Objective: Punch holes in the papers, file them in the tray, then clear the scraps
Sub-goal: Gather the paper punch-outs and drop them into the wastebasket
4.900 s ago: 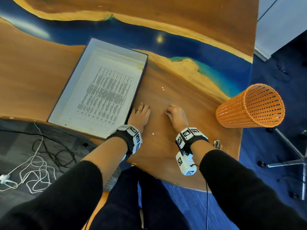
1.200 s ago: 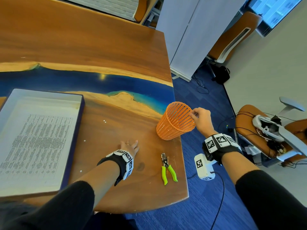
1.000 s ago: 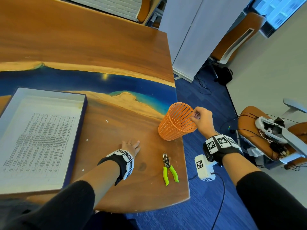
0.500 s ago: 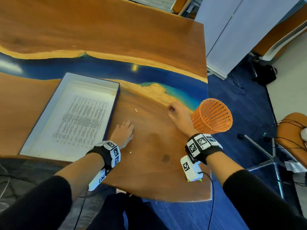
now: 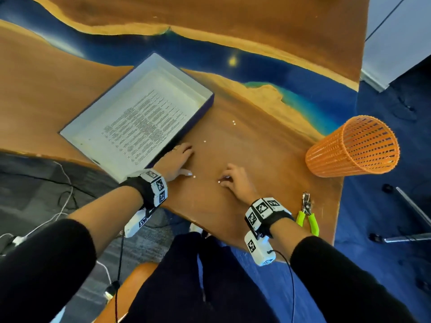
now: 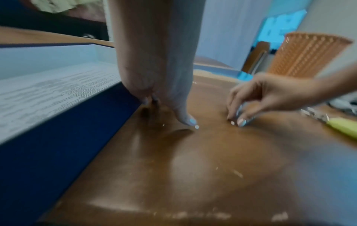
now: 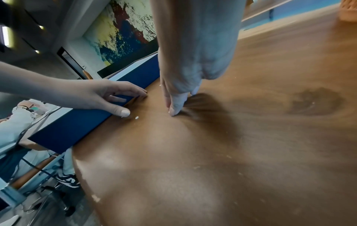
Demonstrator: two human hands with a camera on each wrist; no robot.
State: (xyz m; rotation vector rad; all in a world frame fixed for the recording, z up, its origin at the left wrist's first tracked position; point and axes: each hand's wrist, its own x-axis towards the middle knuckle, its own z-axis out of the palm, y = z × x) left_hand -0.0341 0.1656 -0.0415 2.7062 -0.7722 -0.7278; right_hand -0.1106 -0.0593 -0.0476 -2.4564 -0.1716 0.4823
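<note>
Wooden surface [image 5: 256,159] carries the paper-filled tray [image 5: 205,94] far left, where the left hand [image 5: 177,159] lies flat and open, while the right hand [image 5: 235,180] pinches a paper scrap [image 5: 219,181] near the orange basket [image 5: 352,148].

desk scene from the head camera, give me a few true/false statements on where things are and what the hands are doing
1. The printed paper lies inside the tray. True.
2. The orange basket stands upright on the floor. False: it lies on its side on the table, at the right edge.
3. The right hand grips the hole punch. False: the punch lies apart on the table; the fingertips are down on the wood at a white scrap.
4. The left hand rests on the table beside the tray's near corner. True.
5. No scraps are left on the table. False: several white dots still lie between the tray and the basket.
</note>
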